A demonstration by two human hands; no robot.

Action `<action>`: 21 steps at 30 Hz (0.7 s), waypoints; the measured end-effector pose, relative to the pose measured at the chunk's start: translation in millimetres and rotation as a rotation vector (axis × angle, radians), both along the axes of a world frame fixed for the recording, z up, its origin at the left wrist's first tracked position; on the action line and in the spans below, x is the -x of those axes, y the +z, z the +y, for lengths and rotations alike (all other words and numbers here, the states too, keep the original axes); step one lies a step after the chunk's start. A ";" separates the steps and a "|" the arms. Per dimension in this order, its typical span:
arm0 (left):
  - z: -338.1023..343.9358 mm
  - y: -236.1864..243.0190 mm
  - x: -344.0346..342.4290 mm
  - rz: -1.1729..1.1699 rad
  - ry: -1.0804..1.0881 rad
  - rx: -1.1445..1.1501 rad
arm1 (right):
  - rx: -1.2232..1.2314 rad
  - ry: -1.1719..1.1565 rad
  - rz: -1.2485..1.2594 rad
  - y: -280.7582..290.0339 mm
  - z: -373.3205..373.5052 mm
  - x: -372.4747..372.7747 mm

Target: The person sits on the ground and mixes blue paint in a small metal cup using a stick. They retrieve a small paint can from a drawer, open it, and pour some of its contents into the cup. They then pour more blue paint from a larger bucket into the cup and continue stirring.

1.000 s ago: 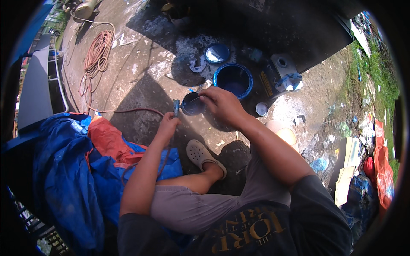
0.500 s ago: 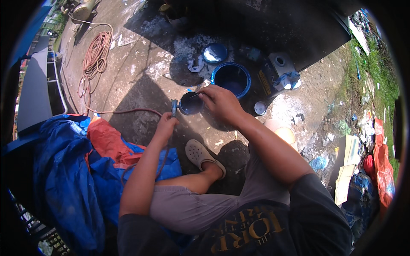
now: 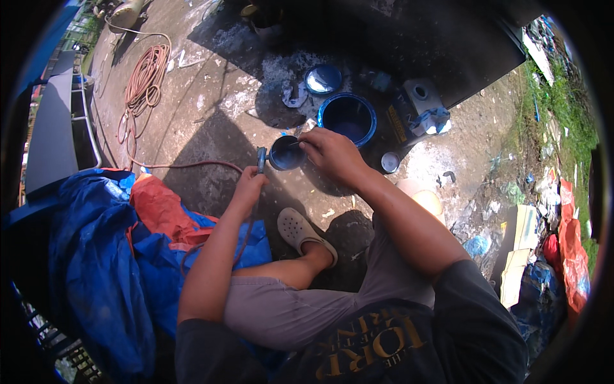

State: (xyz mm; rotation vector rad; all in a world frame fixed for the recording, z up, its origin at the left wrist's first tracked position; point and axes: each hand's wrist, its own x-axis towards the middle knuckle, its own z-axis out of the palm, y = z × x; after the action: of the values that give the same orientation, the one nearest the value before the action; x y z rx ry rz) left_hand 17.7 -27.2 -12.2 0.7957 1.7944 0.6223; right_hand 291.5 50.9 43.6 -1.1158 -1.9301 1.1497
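Note:
A paint spray gun point(image 3: 261, 159) with a round cup point(image 3: 285, 157) on its side is gripped in my left hand point(image 3: 248, 187), whose fingers wrap round its handle. The cup's open top faces up and its inside is dark. Above the cup, my right hand point(image 3: 329, 153) pinches a thin stick point(image 3: 295, 143) that reaches in over the rim; its lower end is hard to make out. A reddish hose point(image 3: 211, 164) runs across the ground toward my left hand. Just beyond my right hand stands an open blue-rimmed bucket point(image 3: 373, 118).
Behind the bucket lies a round lid point(image 3: 323, 79). A square can point(image 3: 420, 93) and a small round tin point(image 3: 390, 162) are to the right. Coiled hose point(image 3: 144, 83) lies far left, a blue and orange tarp point(image 3: 102, 256) near left. Litter and cardboard point(image 3: 519, 256) line the right side.
My right hand and the stick have shifted very slightly over the cup. The left hand keeps its hold on the spray gun, almost unmoved.

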 end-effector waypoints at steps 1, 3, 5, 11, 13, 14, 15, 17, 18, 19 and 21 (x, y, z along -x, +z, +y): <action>1.0 -0.1 -0.3 -0.005 0.002 -0.006 | 0.042 0.031 -0.005 -4.1 -0.2 0.0; -0.1 -1.0 1.1 0.007 -0.012 -0.009 | 0.068 0.028 0.004 -2.6 -1.1 0.9; -4.3 -2.5 5.1 0.010 -0.007 -0.008 | 0.036 -0.042 0.031 6.7 -3.5 2.7; -3.2 -6.4 3.8 0.036 -0.021 0.007 | 0.043 0.010 0.029 2.4 -6.7 -1.6; -1.5 -8.8 4.0 0.022 -0.011 0.005 | 0.002 -0.030 -0.015 3.4 -2.7 -3.9; -1.6 -10.1 2.9 0.021 -0.011 0.012 | -0.018 -0.050 -0.037 3.5 -0.9 -5.8; -0.5 -11.9 4.8 0.024 -0.013 0.015 | -0.009 -0.016 -0.026 2.5 -0.8 -5.6; 1.6 -14.0 9.5 0.011 -0.013 0.019 | 0.007 0.057 -0.005 -0.2 -1.4 -5.3; 0.9 -13.4 7.2 -0.008 -0.010 0.027 | 0.007 0.021 0.000 2.7 -1.9 -4.6; 0.2 -7.5 4.8 -0.023 -0.003 0.030 | 0.003 -0.012 0.010 11.6 -2.0 -2.7; 0.3 7.1 -7.8 -0.083 0.034 0.062 | -0.027 -0.013 -0.047 14.7 -2.8 1.1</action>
State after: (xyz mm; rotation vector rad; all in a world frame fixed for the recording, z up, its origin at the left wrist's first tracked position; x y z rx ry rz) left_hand 25.5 -26.9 -5.1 0.6893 1.7461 0.6097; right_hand 290.3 48.1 58.3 -1.1487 -1.9659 1.0961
